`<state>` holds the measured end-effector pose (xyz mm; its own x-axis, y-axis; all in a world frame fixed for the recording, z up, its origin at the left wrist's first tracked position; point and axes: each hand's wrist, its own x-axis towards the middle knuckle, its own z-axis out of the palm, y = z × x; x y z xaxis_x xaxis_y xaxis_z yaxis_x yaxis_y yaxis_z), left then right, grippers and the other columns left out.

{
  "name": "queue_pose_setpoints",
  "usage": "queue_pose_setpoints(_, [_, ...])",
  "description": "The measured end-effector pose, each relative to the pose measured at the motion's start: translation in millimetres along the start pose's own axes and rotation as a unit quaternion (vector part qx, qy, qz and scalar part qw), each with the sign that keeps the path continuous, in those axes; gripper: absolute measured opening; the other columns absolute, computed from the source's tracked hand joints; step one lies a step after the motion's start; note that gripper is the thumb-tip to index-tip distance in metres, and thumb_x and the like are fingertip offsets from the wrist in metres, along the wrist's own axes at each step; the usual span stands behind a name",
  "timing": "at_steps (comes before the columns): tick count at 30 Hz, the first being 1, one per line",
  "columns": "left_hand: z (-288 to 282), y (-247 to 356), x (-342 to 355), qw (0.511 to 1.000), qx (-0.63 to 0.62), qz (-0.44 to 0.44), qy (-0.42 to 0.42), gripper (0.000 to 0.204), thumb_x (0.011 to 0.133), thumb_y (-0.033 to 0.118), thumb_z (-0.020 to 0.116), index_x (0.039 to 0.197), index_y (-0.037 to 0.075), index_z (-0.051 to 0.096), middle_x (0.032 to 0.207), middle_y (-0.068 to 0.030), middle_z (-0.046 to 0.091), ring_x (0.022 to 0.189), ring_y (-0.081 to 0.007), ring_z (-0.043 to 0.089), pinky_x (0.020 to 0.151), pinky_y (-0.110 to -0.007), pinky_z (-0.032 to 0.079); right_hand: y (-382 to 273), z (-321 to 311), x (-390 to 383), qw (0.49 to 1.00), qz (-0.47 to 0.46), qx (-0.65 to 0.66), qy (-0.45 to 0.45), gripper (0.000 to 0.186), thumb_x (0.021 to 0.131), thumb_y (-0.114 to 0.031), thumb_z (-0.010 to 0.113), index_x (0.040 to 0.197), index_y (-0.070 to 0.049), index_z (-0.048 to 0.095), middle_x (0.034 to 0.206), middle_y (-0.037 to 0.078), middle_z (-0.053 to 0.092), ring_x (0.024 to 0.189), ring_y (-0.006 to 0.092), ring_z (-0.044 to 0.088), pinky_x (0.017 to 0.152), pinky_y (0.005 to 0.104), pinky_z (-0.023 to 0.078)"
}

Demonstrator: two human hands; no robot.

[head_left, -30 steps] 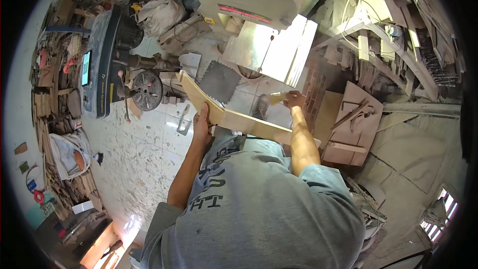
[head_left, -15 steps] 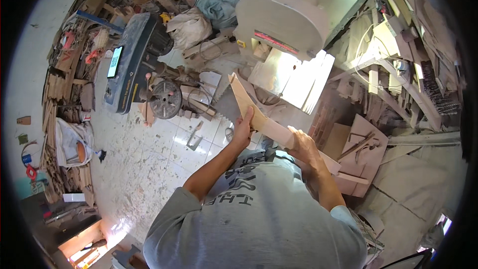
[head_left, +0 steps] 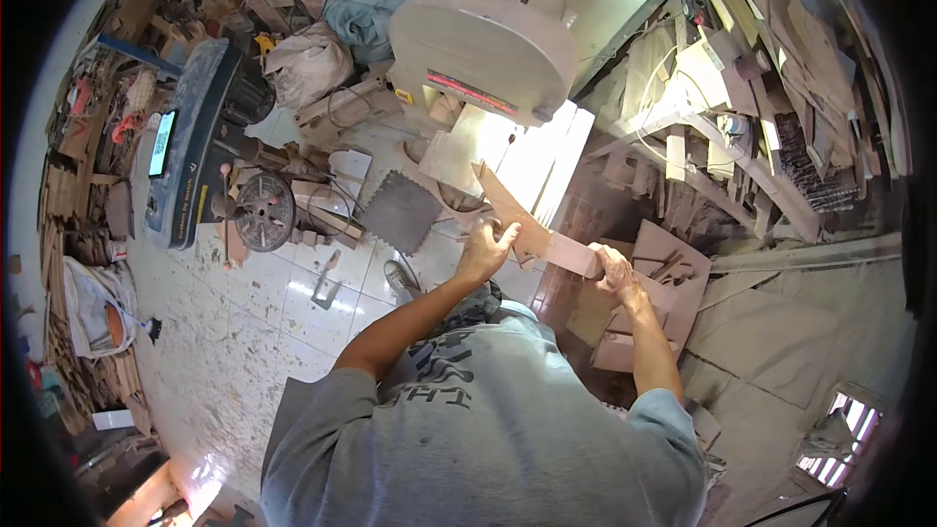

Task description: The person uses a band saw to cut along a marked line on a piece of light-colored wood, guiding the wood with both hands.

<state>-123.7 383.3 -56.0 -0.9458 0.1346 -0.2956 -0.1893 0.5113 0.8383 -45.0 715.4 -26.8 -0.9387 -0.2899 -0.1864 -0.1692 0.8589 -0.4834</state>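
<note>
A long, pale wooden piece [head_left: 569,252] with an angled, tapering far end is held slantwise in front of my body. My left hand [head_left: 486,252] grips its left edge near the middle, with the thumb over the wood. Around its near right end, the fingers of my right hand [head_left: 617,273] are closed. The tapered tip reaches up in front of the bright, lit table [head_left: 527,171] of a band saw [head_left: 483,44], whose big grey rounded housing stands ahead of me. From this angle I cannot tell whether the tip touches the table.
A drill press [head_left: 195,151] with a phone [head_left: 163,143] on it stands at left. Wood offcuts [head_left: 781,117] pile up at right. A dark mat [head_left: 402,212] lies on the tiled floor. Right of my hand, a board [head_left: 673,278] carries several tools.
The view has shifted, and the saw sits nearer to my hands. The wooden piece has moved toward the saw table, and my right hand now holds its near end.
</note>
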Motion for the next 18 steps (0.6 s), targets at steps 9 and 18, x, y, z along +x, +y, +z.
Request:
queue_pose_setpoints(9, [-7, 20, 29, 0.909, 0.209, 0.358, 0.033, 0.054, 0.086, 0.031, 0.083, 0.134, 0.011, 0.067, 0.151, -0.0185, 0.056, 0.141, -0.0416, 0.051, 0.117, -0.054, 0.042, 57, -12, 14, 0.999, 0.044, 0.006, -0.031, 0.08, 0.067, -0.019, 0.082, 0.141, -0.009, 0.052, 0.121, 0.02, 0.066, 0.113, 0.0438, 0.064, 0.099, 0.0506, 0.054])
queue_pose_setpoints(18, [22, 17, 47, 0.93, 0.145, 0.328, 0.076, 0.053, 0.085, 0.024, 0.085, 0.134, 0.013, 0.068, 0.148, -0.0166, 0.06, 0.134, -0.0481, 0.057, 0.112, -0.053, 0.049, 79, -20, 31, 0.996, 0.059, 0.025, -0.063, 0.079, 0.067, -0.019, 0.083, 0.139, -0.007, 0.053, 0.125, 0.023, 0.068, 0.119, 0.0455, 0.064, 0.099, 0.0498, 0.055])
